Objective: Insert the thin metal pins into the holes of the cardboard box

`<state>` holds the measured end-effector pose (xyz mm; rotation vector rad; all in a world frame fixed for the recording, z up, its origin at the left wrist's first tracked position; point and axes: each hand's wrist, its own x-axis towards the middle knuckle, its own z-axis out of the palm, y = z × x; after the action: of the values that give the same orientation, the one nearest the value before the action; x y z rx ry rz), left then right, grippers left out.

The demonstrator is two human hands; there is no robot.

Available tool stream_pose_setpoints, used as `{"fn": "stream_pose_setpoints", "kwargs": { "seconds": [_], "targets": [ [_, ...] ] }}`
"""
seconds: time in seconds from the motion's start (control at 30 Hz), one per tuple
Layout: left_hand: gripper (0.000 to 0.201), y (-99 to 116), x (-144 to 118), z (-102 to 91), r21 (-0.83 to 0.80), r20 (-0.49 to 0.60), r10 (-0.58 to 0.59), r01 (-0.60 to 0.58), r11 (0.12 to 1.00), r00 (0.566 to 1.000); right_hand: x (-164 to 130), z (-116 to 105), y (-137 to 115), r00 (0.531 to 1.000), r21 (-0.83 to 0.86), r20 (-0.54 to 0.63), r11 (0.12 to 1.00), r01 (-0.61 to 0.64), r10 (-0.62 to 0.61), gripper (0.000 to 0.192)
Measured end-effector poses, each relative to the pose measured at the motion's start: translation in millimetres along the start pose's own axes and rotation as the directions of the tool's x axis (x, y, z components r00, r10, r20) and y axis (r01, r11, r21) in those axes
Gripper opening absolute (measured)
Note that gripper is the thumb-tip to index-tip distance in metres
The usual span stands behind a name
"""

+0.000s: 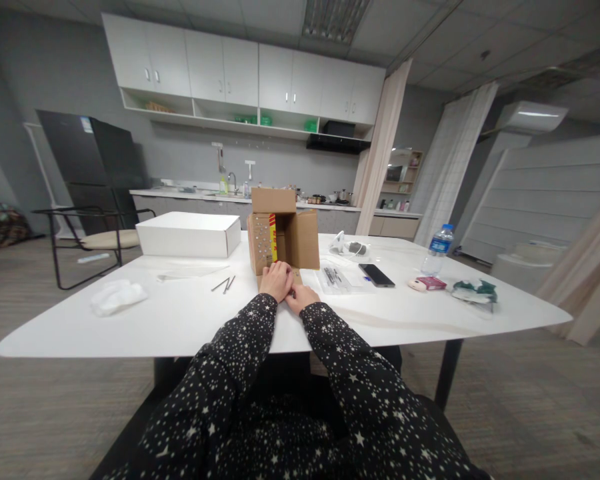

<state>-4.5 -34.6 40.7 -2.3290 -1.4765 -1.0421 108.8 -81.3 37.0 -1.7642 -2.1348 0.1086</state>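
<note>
A small brown cardboard box (285, 237) lies on its side on the white table (190, 320), its open mouth facing me and its flaps spread. A red and yellow printed piece shows on its left flap. My left hand (277, 280) rests at the box's lower front flap with fingers curled onto it. Close beside it, my right hand (300, 298) lies on the table, fingers bent toward the same flap. Whether either hand pinches something small is hidden. Both sleeves are black with white stars.
A white closed box (187, 235) stands at the left rear. Two thin metal pieces (224, 285) and crumpled white plastic (116, 295) lie left. Right of the box: a clear bag with pens (336, 277), a phone (376, 275), a water bottle (439, 249), a pink item (427, 283).
</note>
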Motion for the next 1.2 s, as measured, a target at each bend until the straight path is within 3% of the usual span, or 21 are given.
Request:
{"fn": "stream_pose_setpoints", "kwargs": {
  "seconds": [0.47, 1.1, 1.2],
  "targets": [
    [0.007, -5.3, 0.6, 1.7, -0.073, 0.005, -0.056, 0.056, 0.996, 0.998, 2.5, 3.9, 3.1, 1.000, 0.012, -0.014, 1.000, 0.013, -0.012, 0.028],
    [0.004, 0.1, 1.6, -4.0, -0.147, -0.132, -0.061, 0.041, 0.988, 0.989, 1.1, -0.7, 1.7, 1.000, 0.007, 0.017, 1.000, -0.005, 0.005, 0.031],
    [0.004, 0.4, 1.6, -4.6, -0.150, -0.112, -0.049, 0.032, 0.988, 0.992, 0.3, -1.4, 1.4, 1.000, 0.011, 0.015, 1.000, 0.000, 0.000, 0.030]
  ]
}}
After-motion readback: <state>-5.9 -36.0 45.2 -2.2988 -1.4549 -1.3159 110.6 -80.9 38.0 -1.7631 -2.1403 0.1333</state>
